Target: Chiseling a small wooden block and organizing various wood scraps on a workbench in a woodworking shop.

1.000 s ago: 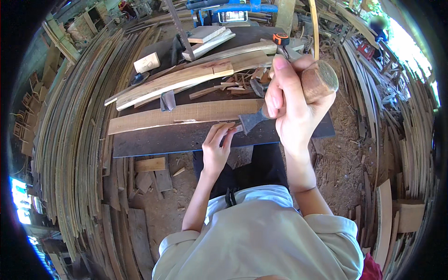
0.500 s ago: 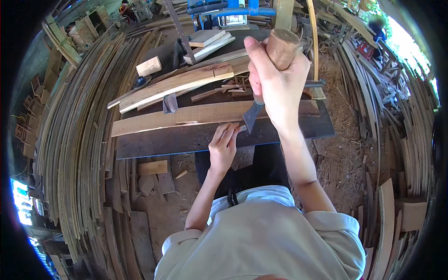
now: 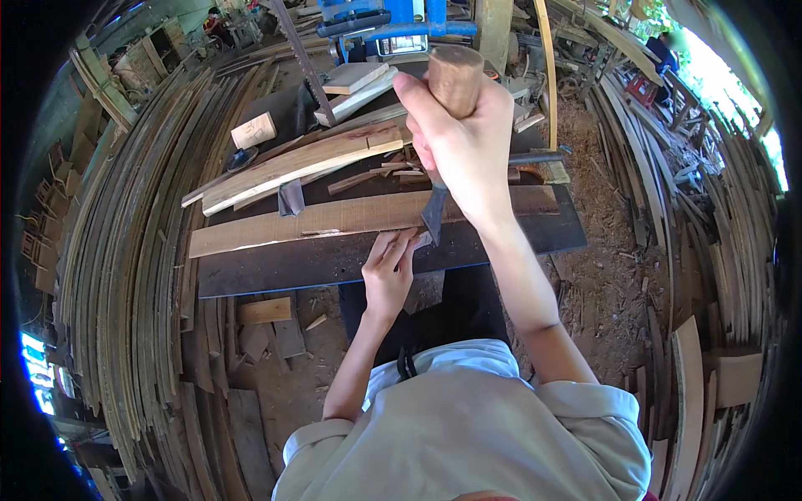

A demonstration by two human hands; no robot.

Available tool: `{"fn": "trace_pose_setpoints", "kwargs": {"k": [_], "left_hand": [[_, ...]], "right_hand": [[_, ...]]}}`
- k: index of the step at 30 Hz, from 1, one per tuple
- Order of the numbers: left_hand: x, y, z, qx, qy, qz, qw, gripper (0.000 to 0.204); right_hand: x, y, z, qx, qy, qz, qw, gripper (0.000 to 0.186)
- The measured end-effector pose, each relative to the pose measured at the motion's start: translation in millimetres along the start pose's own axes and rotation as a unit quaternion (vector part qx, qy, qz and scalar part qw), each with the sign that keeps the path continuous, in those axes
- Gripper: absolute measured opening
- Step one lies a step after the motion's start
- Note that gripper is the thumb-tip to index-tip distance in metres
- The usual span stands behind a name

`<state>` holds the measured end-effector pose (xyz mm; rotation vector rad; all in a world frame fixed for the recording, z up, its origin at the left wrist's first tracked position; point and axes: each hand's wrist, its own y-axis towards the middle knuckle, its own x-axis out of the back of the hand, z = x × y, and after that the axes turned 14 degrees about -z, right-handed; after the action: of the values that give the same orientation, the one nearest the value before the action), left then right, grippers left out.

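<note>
My right hand (image 3: 469, 154) is wrapped round the thick wooden handle of a chisel (image 3: 433, 215), whose dark, flared blade points down. The blade's edge is beside a small pale piece (image 3: 423, 241), probably wood, pinched in the fingers of my left hand (image 3: 388, 274). Just beyond my left fingers lies a long brown plank (image 3: 267, 229) with a rough, splintered near edge. Beneath them is a dark work board (image 3: 284, 274) with a blue front edge. My fingers partly hide the small piece.
Behind the plank lie a thicker beam (image 3: 305, 167), wood offcuts, a cylindrical wooden block (image 3: 253, 131) and a dark metal bar (image 3: 536, 157). A saw blade (image 3: 301, 63) slants up beside a blue machine frame (image 3: 418, 32). Long timber stacks (image 3: 125, 250) flank both sides.
The whole view has shifted slightly. The chisel's blade stands more upright, at the right side of the small pale piece. Both hands keep their hold.
</note>
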<state>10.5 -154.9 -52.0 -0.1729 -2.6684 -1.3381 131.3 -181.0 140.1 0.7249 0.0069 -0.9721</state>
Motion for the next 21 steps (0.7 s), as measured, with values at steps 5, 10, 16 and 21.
{"fn": "trace_pose_setpoints", "kwargs": {"k": [5,10,16,21], "left_hand": [[10.8,11.2,-10.4,-0.017,0.008,-0.049,0.999,0.021],[-4.5,-5.3,10.8,0.01,0.011,-0.038,0.999,0.023],[8.6,10.6,-12.8,-0.02,0.008,-0.062,0.998,0.024],[-10.3,-9.1,11.8,-0.014,-0.006,-0.056,0.998,0.025]], "right_hand": [[-3.9,0.3,27.9,0.013,0.052,0.005,0.999,0.024],[-3.6,-9.3,-1.9,0.059,0.006,-0.008,0.998,0.022],[0.8,-8.2,34.8,0.066,0.089,-0.015,0.994,0.018],[-1.3,-9.8,-4.9,0.025,0.019,-0.06,0.998,0.022]]}}
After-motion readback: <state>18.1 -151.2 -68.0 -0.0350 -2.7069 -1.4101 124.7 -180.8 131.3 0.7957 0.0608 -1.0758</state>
